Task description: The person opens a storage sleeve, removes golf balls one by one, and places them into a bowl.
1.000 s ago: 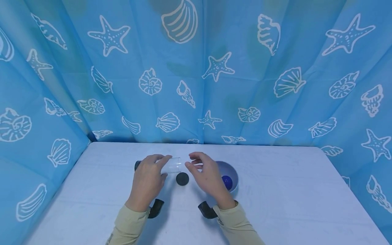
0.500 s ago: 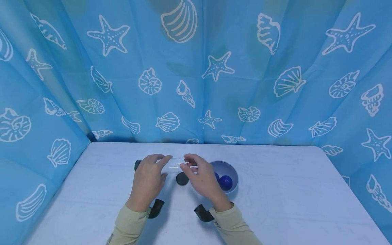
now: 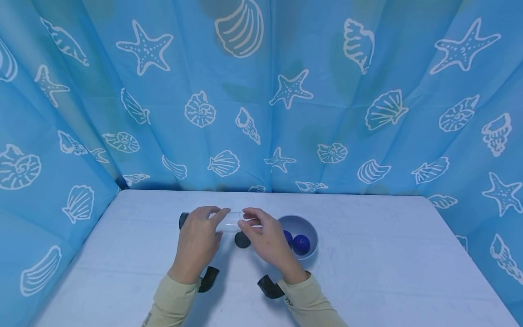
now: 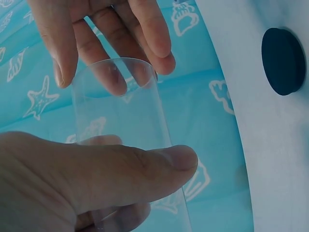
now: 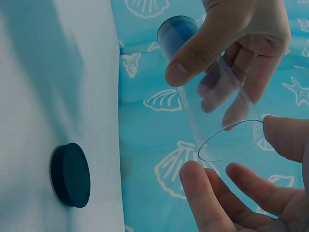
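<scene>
My left hand (image 3: 198,240) grips a clear tube (image 3: 229,222), lying sideways in the head view, with the thumb on one side and fingers on the other. The tube's far end is dark, and something blue (image 5: 177,36) shows inside it in the right wrist view. My right hand (image 3: 267,238) is at the tube's uncapped end, its fingers spread and loosely bent about the rim. The thumb tip is right at the rim in the right wrist view. A round black cap (image 3: 242,240) lies on the table below the tube, also seen in the left wrist view.
A grey bowl (image 3: 312,227) with two dark blue balls (image 3: 301,245) stands right of the right hand. Two black pipe elbows (image 3: 209,279) lie near the wrists, the other elbow (image 3: 270,287) by the right sleeve. A blue shell-patterned curtain (image 3: 253,91) hangs behind the white table (image 3: 388,263).
My right hand has moved left from beside the tube to its open end, uncovering a second ball in the bowl. My left hand and the tube have stayed nearly still.
</scene>
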{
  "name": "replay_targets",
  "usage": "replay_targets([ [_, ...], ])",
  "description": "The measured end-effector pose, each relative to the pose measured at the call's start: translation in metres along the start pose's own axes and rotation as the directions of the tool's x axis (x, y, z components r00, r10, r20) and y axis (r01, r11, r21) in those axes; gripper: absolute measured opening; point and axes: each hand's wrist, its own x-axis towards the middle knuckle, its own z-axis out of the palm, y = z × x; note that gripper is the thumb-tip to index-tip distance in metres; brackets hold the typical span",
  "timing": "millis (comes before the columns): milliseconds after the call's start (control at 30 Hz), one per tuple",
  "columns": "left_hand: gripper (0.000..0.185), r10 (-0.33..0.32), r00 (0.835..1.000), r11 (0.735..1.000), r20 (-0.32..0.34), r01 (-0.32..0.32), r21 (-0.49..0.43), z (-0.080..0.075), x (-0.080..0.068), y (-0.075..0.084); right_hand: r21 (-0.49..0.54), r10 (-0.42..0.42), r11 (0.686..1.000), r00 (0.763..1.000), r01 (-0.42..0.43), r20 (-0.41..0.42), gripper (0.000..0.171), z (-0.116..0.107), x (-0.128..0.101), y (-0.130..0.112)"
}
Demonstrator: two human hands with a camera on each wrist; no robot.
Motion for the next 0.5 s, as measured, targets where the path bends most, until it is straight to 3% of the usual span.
replay_targets([
  [500, 0.055, 0.000, 1.000, 1.000, -0.004, 0.000, 0.016, -0.0001, -0.0003, 0.0000, 0.046, 0.049, 0.998, 0.998, -0.051, 0.045, 0.042, 0.0017, 0.0016, 0.0002],
])
